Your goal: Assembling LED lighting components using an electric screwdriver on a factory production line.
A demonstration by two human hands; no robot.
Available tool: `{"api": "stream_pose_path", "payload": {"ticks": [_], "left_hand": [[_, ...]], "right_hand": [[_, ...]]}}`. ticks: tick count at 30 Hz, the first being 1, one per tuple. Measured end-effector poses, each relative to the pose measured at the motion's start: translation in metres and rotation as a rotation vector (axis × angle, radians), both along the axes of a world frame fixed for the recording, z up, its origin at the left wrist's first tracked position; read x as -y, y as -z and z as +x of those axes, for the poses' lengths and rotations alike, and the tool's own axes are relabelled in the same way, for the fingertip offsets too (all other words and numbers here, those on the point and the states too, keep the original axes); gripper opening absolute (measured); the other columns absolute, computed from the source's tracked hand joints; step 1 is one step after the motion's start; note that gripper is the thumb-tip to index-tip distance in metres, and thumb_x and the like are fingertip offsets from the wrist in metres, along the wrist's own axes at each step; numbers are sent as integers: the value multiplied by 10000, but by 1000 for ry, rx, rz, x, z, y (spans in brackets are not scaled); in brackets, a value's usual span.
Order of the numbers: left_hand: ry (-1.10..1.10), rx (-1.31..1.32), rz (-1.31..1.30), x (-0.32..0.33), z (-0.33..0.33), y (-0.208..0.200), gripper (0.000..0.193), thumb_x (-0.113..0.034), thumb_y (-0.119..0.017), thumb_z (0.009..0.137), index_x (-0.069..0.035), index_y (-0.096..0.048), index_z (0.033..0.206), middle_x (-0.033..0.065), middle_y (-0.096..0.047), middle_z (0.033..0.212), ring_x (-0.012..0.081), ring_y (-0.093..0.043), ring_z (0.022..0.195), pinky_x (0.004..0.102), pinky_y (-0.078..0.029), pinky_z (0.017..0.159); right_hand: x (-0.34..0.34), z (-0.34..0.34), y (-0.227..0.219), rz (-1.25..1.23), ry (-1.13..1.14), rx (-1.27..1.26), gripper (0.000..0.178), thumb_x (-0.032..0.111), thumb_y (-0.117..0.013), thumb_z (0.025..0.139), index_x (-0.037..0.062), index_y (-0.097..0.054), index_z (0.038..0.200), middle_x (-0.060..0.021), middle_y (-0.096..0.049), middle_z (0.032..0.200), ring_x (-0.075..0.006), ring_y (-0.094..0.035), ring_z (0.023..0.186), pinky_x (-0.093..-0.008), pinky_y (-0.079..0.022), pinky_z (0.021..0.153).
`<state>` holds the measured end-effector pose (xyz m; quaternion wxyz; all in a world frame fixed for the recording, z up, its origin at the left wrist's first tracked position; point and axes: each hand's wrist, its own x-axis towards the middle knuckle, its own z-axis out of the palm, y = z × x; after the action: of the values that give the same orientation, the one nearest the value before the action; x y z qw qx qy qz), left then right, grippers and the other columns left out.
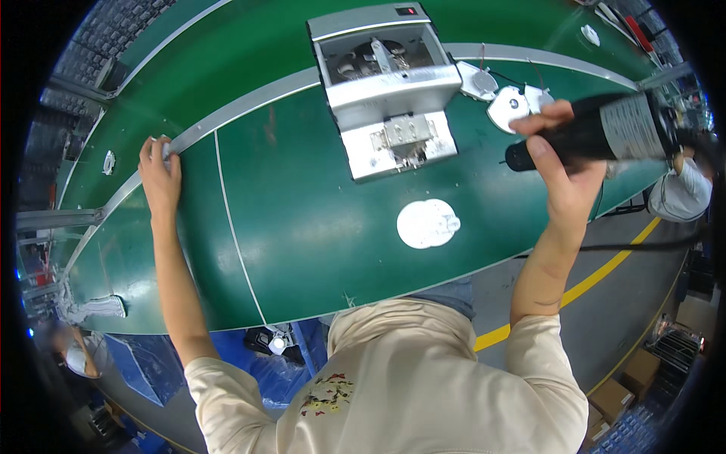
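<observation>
My right hand (563, 163) is wrapped around a black power screwdriver (597, 132), held level above the right side of the green conveyor belt (302, 219). My left hand (159, 170) reaches far left and rests on the grey metal rail (219, 121) that runs along the belt; its fingers seem to pinch a small white part there. A round white disc part (427, 223) lies flat on the belt between my arms. Beyond it stands a grey metal fixture (389, 91) with an open top and a bracket on its front plate.
Several round white parts with wires (503, 98) lie behind the screwdriver. Another person in white (681, 193) works at the right edge, and one more sits at the lower left (79, 356). A yellow floor line (597, 276) and cardboard boxes (624, 386) lie to my right.
</observation>
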<state>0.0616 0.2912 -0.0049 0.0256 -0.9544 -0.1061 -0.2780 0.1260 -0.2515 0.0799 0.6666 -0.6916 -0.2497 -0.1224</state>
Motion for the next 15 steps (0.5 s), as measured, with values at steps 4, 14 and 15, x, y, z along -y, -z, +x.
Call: {"api": "stream_pose_path", "payload": {"ticks": [4,14,15], "left_hand": [[56,-46,-31,51,-48,-4,251,-128,-569,849,-106,-564,1098,186,-481,1291,400,-483,1136,443,-403,943],[87,-153,-190,87,-71,-22,334,-162,-584,862,-129,-541,1192,165,-485,1283,373,-471,1148,432,-399,954],[88,-156,-186,85,-75,-23,395,-160,-605,820,-117,-536,1207,175,-473,1293,369,-445,1182,432,-383,979]], "right_hand": [[-2,-7,-2,-40,0,-99,399,-4,-683,781,-28,-534,1151,-98,-666,992,-111,-606,903,-249,-468,807],[-31,-89,52,-670,116,369,420,262,-777,672,90,-582,1002,-89,-541,1057,-294,-501,1008,-421,-375,880],[-37,-90,55,-658,128,362,420,262,-777,672,90,-582,1002,-89,-541,1057,-294,-501,1008,-421,-375,880]]}}
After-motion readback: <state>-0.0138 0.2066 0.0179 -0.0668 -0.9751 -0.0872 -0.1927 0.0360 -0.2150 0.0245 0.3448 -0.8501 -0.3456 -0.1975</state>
